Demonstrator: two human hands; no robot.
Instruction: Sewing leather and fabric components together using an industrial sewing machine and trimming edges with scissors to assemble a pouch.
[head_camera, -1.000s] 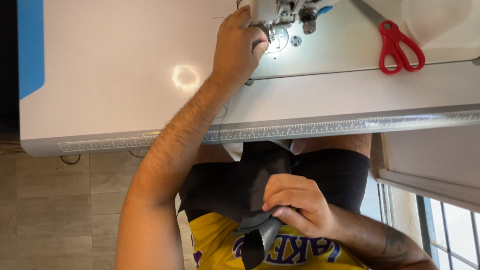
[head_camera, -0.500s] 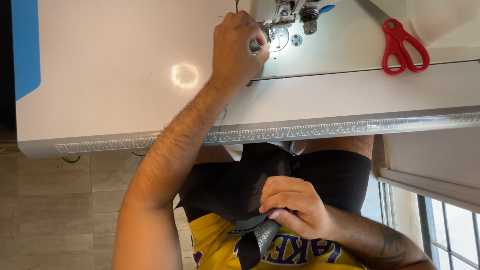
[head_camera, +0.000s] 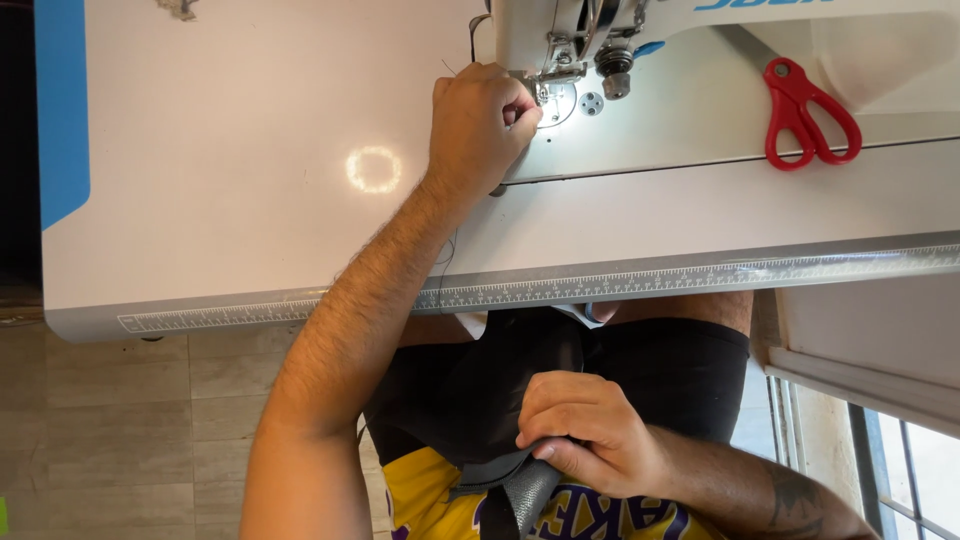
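We find the left hand (head_camera: 480, 125) curled shut, its fingertips pressed in at the presser foot (head_camera: 552, 88) of the sewing machine (head_camera: 560, 30). The right hand (head_camera: 585, 430) rests in the lap, closed around a grey strap (head_camera: 530, 490) laid on black fabric (head_camera: 500, 385). Neither piece is on the table (head_camera: 230, 150); both sit below its ruled front edge.

In our judgement the work in hand is fine handling at the needle, perhaps of thread, with the strap and fabric held in reserve. Anything further there calls for steady fingertips close to the needle.

Red scissors (head_camera: 805, 115) lie well to the right on the machine bed.

The left fingertips hide whatever they pinch, so we cannot tell whether it is thread. The machine head is cut off at the top, and the strap's lower end leaves the frame.
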